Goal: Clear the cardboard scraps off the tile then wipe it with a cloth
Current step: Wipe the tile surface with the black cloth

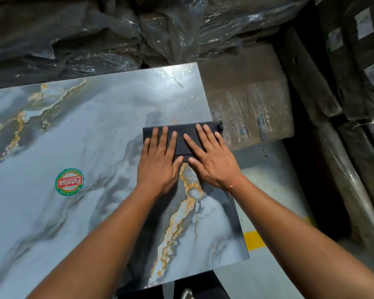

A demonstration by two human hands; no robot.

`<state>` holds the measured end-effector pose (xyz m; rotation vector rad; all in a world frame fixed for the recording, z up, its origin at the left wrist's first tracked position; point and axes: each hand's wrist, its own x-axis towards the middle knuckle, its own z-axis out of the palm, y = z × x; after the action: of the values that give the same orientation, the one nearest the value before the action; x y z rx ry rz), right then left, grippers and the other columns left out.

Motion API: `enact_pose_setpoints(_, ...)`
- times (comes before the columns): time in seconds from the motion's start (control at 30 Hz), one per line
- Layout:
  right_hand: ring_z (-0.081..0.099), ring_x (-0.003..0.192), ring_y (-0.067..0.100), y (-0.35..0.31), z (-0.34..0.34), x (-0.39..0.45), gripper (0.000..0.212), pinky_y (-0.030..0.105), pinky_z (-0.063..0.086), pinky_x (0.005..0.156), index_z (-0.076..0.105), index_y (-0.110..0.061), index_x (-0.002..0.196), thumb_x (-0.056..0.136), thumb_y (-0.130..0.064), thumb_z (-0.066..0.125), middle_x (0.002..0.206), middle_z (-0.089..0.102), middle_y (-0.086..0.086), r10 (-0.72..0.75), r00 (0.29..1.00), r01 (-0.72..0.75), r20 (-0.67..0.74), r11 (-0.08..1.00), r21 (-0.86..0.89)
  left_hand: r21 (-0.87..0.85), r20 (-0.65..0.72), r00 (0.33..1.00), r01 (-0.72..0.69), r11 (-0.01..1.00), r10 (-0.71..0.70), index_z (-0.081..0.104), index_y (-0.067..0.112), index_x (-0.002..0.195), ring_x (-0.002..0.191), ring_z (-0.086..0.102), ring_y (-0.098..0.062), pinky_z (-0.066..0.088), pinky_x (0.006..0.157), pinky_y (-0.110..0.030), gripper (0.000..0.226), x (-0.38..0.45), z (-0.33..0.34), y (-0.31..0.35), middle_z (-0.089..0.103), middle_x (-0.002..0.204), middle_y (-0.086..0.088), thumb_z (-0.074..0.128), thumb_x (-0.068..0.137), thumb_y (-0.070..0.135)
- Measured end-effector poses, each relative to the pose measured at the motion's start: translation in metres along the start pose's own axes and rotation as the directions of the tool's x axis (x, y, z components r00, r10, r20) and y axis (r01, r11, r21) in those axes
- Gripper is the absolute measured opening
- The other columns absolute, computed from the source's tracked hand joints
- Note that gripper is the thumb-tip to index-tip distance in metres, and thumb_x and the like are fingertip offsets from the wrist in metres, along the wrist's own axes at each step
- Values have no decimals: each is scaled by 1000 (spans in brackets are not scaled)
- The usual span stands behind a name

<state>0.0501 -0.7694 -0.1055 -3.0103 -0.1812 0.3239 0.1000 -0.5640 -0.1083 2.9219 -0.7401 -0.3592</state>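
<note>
Spreading under both hands, the glossy marbled tile (73,130) looks heavy, stiff and slippery. No cardboard scraps show on it. The dark folded cloth (181,130), soft and light, lies beneath the fingers. The left hand (160,160) and right hand (212,160), 2 flat palms with straight fingers, press it; keeping that flat pressure suits wiping.

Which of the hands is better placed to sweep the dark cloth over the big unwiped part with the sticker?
Probably the left hand. Both press flat on the cloth, but the sticker lies on the left side; the right hand sits near the tile's right edge.
</note>
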Motion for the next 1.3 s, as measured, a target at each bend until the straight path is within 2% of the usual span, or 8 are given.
enact_pose_setpoints(0.3, -10, 163, 28, -56, 30, -160, 69, 55, 13, 130, 0, -32, 169, 111, -55, 29, 176, -9, 10, 90, 994, -92, 66, 995, 33, -38, 43, 996, -78, 996, 79, 4, 19, 165, 160, -10, -28, 8, 128, -50, 81, -148, 35, 43, -7, 173, -8, 28, 102, 63)
enact_pose_setpoints(0.43, -12, 163, 26, -86, 38, -230, 69, 54, 12, 130, -4, -33, 168, 111, -58, 26, 176, -13, 8, 152, 981, -158, 121, 987, 41, -70, 91, 987, -127, 989, 133, 2, 19, 165, 160, -9, -27, 8, 127, -52, 89, -212, 42, 58, -9, 173, -8, 22, 100, 75)
enact_pose_setpoints(0.57, -14, 163, 25, -106, 47, -271, 68, 53, 11, 130, -5, -35, 168, 110, -57, 25, 176, -16, 6, 209, 967, -217, 147, 975, 41, -58, 113, 978, -169, 984, 175, 8, 16, 165, 160, -7, -31, 10, 125, -54, 92, -252, 44, 67, -5, 173, -12, 22, 98, 78)
enact_pose_setpoints(0.87, -11, 163, 29, -133, 54, -282, 70, 53, 7, 129, -2, -31, 169, 109, -62, 18, 176, -15, 10, 230, 963, -235, 138, 972, 19, -51, 152, 963, -216, 975, 221, -8, 20, 164, 157, -22, -30, 11, 128, -54, 92, -273, 42, 49, -22, 170, -10, 15, 97, 79)
enact_pose_setpoints(1.03, -17, 162, 31, -177, 54, -264, 71, 55, 7, 128, -6, -33, 168, 110, -57, 28, 175, -19, 11, 138, 979, -147, 152, 988, 49, -45, 134, 979, -148, 988, 153, -2, 20, 165, 159, -18, -28, 12, 128, -54, 92, -297, 38, 4, -17, 172, -9, 15, 97, 80)
enact_pose_setpoints(1.17, -15, 162, 34, -231, 53, -241, 68, 55, 4, 128, -3, -37, 168, 110, -59, 25, 175, -15, 14, 7, 991, -19, 137, 996, 88, -17, 113, 992, -52, 999, 53, 7, 19, 165, 160, -9, -29, 12, 126, -52, 92, -332, 36, -53, -9, 173, -10, 24, 96, 79)
enact_pose_setpoints(1.3, -18, 161, 32, -273, 55, -225, 67, 55, 2, 128, -4, -41, 167, 110, -60, 26, 175, -17, 12, 4, 991, -18, 131, 994, 109, -4, 126, 992, 6, 1000, -5, 10, 21, 165, 160, -4, -29, 13, 125, -51, 90, -347, 36, -87, -5, 174, -9, 28, 97, 77)
